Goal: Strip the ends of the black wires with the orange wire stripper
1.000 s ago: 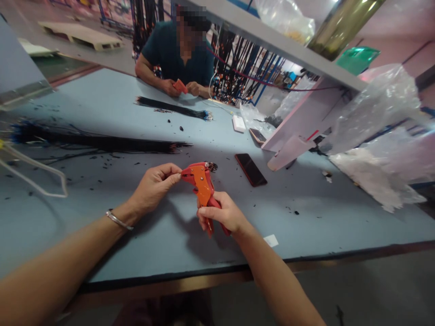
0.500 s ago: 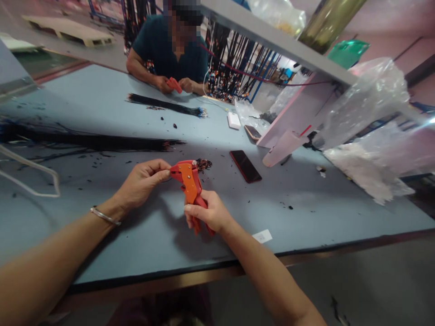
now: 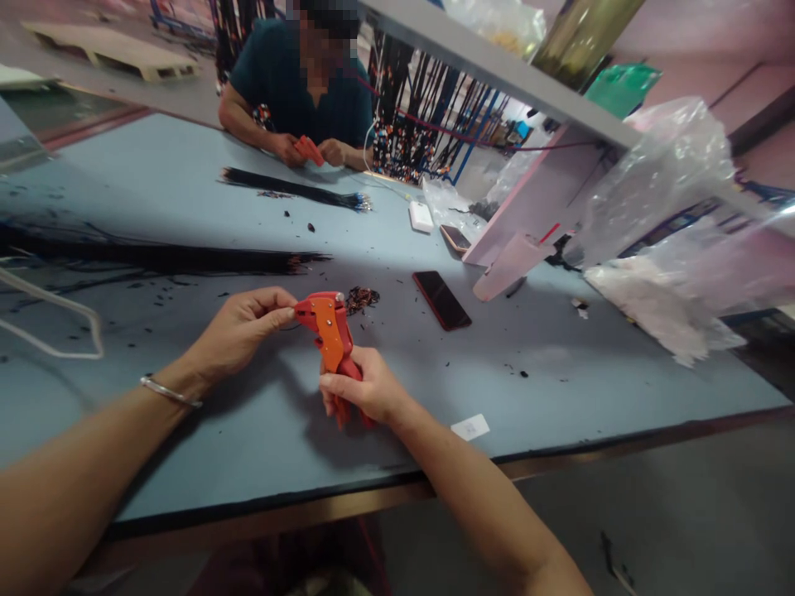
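Note:
My right hand is wrapped round the handles of a red and orange wire stripper, held above the table with its head tilted to the left. At the stripper's jaws, my left hand is closed in a pinch on a thin black wire. Only a short dark stretch of that wire shows below the fingers; its tip at the jaws is hidden. Just behind the tool lies a small heap of dark and coppery wire scraps. A long bundle of black wires stretches across the table beyond my left hand.
A phone lies right of the scraps, near a translucent cup with a red straw. Across the blue table, a co-worker holds another red tool by a shorter wire bundle. A bent white rod is at left.
The whole view has shifted slightly, so most things appear a little further left. Both hands keep their grips, with the stripper's jaws still at the left fingertips.

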Demonstrator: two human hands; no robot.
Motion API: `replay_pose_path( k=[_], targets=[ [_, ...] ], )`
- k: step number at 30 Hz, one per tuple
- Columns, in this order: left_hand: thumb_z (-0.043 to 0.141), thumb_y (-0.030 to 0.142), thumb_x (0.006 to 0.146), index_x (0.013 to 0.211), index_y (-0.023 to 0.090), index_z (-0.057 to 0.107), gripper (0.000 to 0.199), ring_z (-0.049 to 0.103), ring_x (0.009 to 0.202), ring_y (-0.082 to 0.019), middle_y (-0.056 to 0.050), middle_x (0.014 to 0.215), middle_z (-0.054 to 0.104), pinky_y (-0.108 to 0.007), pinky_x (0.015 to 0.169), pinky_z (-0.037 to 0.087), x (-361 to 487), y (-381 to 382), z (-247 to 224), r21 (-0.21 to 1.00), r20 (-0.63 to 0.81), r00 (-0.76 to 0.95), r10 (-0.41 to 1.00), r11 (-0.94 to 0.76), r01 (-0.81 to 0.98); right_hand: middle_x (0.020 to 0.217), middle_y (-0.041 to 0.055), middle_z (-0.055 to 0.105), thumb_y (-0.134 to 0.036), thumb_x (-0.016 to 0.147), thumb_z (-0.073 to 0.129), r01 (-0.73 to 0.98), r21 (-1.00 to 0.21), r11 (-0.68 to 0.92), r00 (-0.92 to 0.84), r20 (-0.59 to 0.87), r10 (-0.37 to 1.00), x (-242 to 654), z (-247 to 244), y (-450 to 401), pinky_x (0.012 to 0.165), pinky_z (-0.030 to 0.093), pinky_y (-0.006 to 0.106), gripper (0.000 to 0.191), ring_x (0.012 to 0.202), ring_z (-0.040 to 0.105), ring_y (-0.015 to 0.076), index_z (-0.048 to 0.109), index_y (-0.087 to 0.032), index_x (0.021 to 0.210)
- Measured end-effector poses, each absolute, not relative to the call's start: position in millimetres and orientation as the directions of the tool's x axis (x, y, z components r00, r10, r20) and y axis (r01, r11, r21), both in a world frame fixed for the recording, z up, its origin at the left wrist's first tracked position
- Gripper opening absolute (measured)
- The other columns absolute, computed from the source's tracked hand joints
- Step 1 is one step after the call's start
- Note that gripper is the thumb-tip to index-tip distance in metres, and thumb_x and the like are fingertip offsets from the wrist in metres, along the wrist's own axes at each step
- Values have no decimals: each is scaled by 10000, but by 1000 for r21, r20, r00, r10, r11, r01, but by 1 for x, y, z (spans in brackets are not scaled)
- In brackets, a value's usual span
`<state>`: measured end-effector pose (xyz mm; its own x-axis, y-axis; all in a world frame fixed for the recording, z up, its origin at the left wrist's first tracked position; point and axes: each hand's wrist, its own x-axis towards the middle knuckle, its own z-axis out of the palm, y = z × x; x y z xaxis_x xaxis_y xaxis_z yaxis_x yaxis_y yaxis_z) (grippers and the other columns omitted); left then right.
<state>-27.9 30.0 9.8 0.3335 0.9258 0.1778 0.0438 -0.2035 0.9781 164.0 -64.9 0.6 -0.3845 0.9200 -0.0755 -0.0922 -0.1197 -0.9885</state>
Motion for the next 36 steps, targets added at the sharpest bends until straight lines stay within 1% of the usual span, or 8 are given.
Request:
replay_pose_path(
  k=[3,7,10,13,18,21,29,36],
  targets=[
    [708,415,741,694,176,661,248,487,603,-136,-7,650,592,-245,584,388,-27,28,13,969,173,365,915,-225,106,553,-24,594,-420,749,707,-141,-979,-146,-427,-73,901,169,1,-63,418,467,213,313,416,537,105,525,-166,767],
    [689,390,740,655,162,607,256,423,566,-107,26,599,516,-226,565,359,-22,23,20,964,191,362,913,-244,105,673,10,626,-404,735,745,-226,-955,-193,-457,-71,887,174,1,-62,500,525,249,342,552,614,141,548,-149,852],
    [681,378,742,662,161,603,244,425,572,-104,31,603,511,-222,571,358,-20,19,22,965,191,364,911,-242,98,757,31,628,-393,727,762,-252,-940,-231,-483,-85,872,178,2,-63,531,547,277,363,624,640,162,565,-139,895],
    [685,378,739,671,159,612,240,445,578,-105,29,614,534,-221,579,369,-19,18,20,973,184,360,915,-222,64,789,40,631,-371,719,778,-263,-929,-262,-498,-101,861,180,3,-65,574,558,291,374,659,650,167,575,-132,922],
    [694,378,750,735,145,648,237,534,645,-125,-1,690,623,-235,641,422,-18,18,16,984,172,391,904,-177,-24,791,52,635,-324,734,771,-269,-933,-238,-535,-61,843,181,2,-67,544,549,278,340,675,642,175,584,-123,935],
    [702,404,745,745,143,658,265,561,658,-137,-13,699,645,-249,656,446,-17,18,16,986,166,400,901,-165,-39,789,49,636,-317,738,767,-268,-934,-235,-538,-57,841,182,3,-68,548,551,276,335,675,642,171,585,-122,940],
    [710,427,736,732,160,687,268,529,621,-132,-7,675,641,-248,624,428,-16,15,20,985,153,347,925,-172,25,790,51,638,-328,737,757,-273,-929,-250,-500,-85,862,188,7,-68,530,559,299,345,673,645,189,584,-123,954],
    [710,394,723,697,153,665,247,488,597,-116,11,633,600,-228,595,396,-16,15,23,985,151,349,925,-172,30,779,47,631,-316,755,735,-259,-937,-234,-484,-83,871,188,6,-67,511,551,281,305,654,645,180,585,-119,933]
  ],
)
